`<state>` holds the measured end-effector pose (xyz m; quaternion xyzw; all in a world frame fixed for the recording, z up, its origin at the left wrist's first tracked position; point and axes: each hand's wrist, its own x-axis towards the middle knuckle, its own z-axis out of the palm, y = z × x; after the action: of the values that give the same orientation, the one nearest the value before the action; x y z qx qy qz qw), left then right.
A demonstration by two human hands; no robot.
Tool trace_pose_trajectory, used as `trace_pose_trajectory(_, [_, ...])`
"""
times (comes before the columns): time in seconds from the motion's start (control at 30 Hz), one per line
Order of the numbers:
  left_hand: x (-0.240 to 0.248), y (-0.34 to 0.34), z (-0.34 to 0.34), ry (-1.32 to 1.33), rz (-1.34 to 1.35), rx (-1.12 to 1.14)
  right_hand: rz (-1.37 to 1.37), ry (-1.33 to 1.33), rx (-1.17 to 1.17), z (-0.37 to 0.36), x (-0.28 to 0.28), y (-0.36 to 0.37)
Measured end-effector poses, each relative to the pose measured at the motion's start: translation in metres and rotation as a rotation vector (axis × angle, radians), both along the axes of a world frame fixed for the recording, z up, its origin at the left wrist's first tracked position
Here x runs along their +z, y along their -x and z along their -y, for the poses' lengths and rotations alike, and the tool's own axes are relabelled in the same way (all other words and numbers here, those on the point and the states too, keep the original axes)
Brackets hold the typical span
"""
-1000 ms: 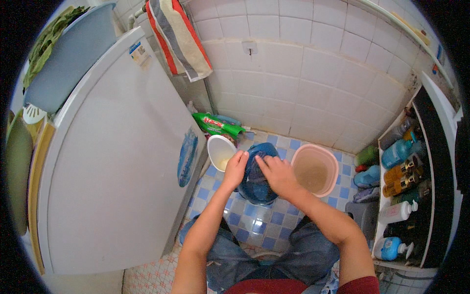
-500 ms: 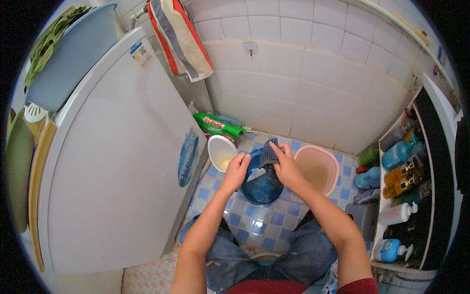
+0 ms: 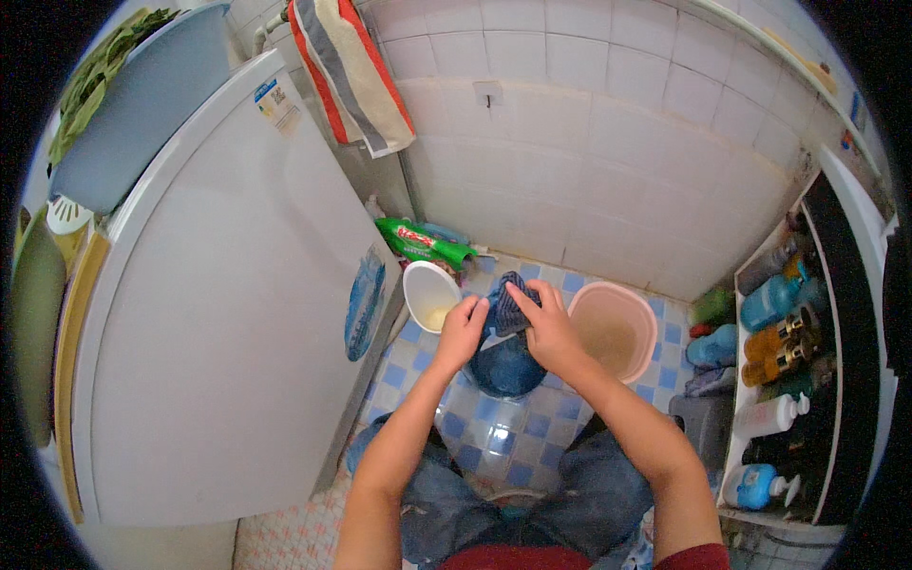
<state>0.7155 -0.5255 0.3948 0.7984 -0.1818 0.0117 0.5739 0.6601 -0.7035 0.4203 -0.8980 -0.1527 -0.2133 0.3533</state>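
Observation:
My right hand (image 3: 548,328) grips a dark grey-blue ribbed cloth (image 3: 513,304), its index finger laid along the top. My left hand (image 3: 463,331) is closed, thumb and fingers pinching the cloth's blue side; the exact kind of cloth I cannot make out. Both hands hover close together over a dark blue basin (image 3: 506,369) on the tiled floor, partly hidden by them. A pink basin (image 3: 649,332) of cloudy water stands beside my right hand. Left of my left hand sits a white tub (image 3: 418,285) with something yellowish at its bottom.
A large white appliance (image 3: 237,313) fills the left side, a light-blue basin (image 3: 142,104) of leaves on top. Green packaging (image 3: 423,244) lies by the wall. On the right, a shelf (image 3: 825,408) holds several pump bottles (image 3: 771,415). A striped towel (image 3: 350,76) hangs above.
The cloth has bunched up and shifted slightly left, its hanging end drawn up between my hands. My right hand has moved a little left toward my left hand.

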Motion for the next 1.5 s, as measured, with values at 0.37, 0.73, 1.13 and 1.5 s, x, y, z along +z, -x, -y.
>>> trace_pose_trajectory(0.37, [0.004,-0.006,0.007,-0.043,0.044,-0.009,-0.022,-0.188,-0.148,0.015,-0.009,-0.011])
trace_pose_trajectory(0.73, [0.010,-0.004,0.006,-0.008,-0.085,-0.053,-0.014,-0.366,-0.192,0.030,-0.026,-0.017])
trace_pose_trajectory(1.13, [-0.003,-0.011,0.007,0.091,-0.116,0.016,0.308,0.271,0.021,0.014,-0.002,0.004])
trace_pose_trajectory(1.5, [-0.008,-0.015,0.002,0.046,-0.124,0.047,0.285,0.389,0.051,0.006,-0.007,0.004])
